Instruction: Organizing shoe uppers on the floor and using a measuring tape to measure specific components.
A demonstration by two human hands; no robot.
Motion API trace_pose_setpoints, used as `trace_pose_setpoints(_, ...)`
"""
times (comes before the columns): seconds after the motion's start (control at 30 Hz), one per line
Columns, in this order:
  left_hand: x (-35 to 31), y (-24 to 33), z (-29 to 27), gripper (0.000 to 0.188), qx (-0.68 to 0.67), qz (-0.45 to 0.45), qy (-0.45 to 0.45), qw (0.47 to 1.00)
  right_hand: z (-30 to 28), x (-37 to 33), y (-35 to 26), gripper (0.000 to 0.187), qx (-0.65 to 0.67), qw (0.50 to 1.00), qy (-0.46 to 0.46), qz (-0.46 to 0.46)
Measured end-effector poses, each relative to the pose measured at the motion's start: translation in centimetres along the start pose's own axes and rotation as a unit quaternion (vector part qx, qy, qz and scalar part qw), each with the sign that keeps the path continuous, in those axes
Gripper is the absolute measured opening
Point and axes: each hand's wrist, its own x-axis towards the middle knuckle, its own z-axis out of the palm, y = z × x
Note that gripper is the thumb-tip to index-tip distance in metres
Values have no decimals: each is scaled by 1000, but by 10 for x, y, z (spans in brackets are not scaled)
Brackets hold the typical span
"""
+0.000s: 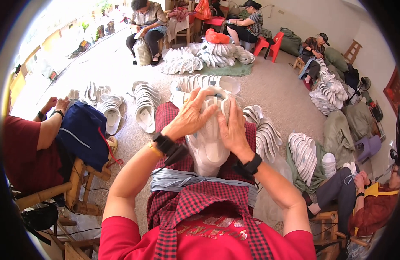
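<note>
A white shoe upper (207,149) lies over my lap, its rounded toe toward me and its opening at the far end. My left hand (192,113) grips the opening's left side, fingers bent over the far rim and thumb on the lacing area. On the right side, my right hand (233,130) presses against the upper, thumb near the tongue. Its fingertips are partly hidden behind the edge. Beneath the upper is a red-and-black checked apron (167,115). A bundle of pale blue laces (178,178) stretches across my waist.
Stacked white uppers stand on the floor ahead (145,102) and to the right (267,134). A larger pile (219,56) rests on green cloth farther off. Co-workers sit left, right and at the back. A bamboo chair (76,190) stands close on my left.
</note>
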Motion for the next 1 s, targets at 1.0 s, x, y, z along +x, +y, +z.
trace_pose_setpoints(1.0,-11,-26,0,67,-69,-12,34,997,-23,18,56,53,258,962,-67,-56)
